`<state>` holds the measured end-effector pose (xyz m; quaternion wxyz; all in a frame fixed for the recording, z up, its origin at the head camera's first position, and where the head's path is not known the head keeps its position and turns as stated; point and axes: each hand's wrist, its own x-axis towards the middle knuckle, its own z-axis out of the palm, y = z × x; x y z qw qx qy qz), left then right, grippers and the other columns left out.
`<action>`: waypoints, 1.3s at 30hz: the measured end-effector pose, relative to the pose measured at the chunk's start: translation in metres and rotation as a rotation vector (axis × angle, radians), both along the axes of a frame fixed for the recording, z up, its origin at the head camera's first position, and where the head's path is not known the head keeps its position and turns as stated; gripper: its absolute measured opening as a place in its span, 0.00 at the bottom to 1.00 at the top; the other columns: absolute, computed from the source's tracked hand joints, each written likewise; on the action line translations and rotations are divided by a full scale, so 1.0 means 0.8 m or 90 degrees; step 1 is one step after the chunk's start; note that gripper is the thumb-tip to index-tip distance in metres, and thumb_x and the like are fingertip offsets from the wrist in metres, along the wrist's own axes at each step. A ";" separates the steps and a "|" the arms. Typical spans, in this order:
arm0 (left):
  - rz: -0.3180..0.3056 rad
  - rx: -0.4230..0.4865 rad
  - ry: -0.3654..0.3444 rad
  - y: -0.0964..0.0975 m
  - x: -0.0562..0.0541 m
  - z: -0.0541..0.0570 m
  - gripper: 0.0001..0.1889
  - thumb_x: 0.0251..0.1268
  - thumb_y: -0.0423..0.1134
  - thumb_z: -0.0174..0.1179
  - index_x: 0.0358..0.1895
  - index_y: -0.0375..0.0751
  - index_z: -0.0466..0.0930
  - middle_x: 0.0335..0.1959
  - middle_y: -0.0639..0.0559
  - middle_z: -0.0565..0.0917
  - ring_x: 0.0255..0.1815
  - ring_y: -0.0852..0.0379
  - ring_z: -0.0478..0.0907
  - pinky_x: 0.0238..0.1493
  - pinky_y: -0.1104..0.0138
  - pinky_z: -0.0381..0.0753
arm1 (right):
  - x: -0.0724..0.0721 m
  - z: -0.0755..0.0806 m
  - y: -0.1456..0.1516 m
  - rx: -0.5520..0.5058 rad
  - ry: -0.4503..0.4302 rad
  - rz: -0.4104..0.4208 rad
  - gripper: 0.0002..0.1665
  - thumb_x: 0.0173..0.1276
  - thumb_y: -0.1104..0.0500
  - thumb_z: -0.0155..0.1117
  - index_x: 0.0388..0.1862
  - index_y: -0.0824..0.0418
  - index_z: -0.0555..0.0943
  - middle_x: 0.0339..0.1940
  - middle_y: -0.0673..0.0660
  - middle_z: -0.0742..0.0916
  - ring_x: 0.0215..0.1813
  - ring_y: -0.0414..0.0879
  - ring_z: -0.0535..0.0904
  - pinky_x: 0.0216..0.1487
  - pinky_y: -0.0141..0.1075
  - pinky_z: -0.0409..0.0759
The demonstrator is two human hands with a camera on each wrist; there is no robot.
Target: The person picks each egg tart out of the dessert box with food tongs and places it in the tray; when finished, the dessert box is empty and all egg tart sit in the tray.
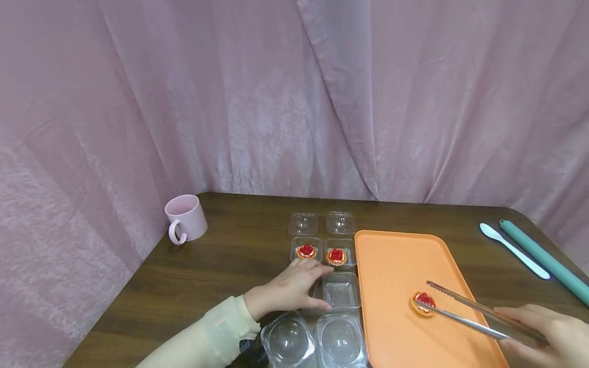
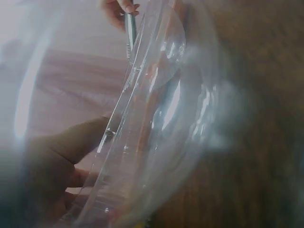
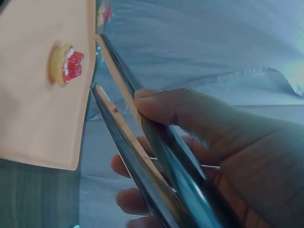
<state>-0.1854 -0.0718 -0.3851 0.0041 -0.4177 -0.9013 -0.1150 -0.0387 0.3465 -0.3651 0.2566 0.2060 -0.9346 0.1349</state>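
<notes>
My right hand [image 1: 549,332] grips metal tongs [image 3: 156,156], thumb on one arm and fingers on the other. The tongs' tips are apart, by a small fruit tart [image 1: 423,303] with red topping on the orange tray [image 1: 395,255]. In the head view one tip overlaps the tart; the right wrist view shows it standing free of them. My left hand [image 1: 296,286] reaches over the clear plastic containers, fingers spread, and partly hides one. Just beyond its fingertips, two tarts, one left [image 1: 306,251] and one right [image 1: 337,256], sit in open containers. Whether the hand touches plastic is unclear.
An open container [image 1: 341,290] lies beside my left hand, with domed lids [image 1: 340,340] toward me. A pink mug [image 1: 186,219] stands at the far left. A white spatula [image 1: 515,250] and a green rod-like tool [image 1: 547,260] lie right of the tray. Pink curtains hang behind the table.
</notes>
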 end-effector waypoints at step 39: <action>-0.001 -0.120 -0.107 -0.069 -0.028 0.062 0.35 0.39 0.52 0.78 0.55 0.46 0.77 0.42 0.52 0.80 0.44 0.57 0.72 0.52 0.62 0.72 | -0.059 0.064 -0.182 0.170 0.018 0.127 0.25 0.52 0.51 0.75 0.49 0.54 0.82 0.34 0.40 0.79 0.28 0.28 0.68 0.24 0.25 0.69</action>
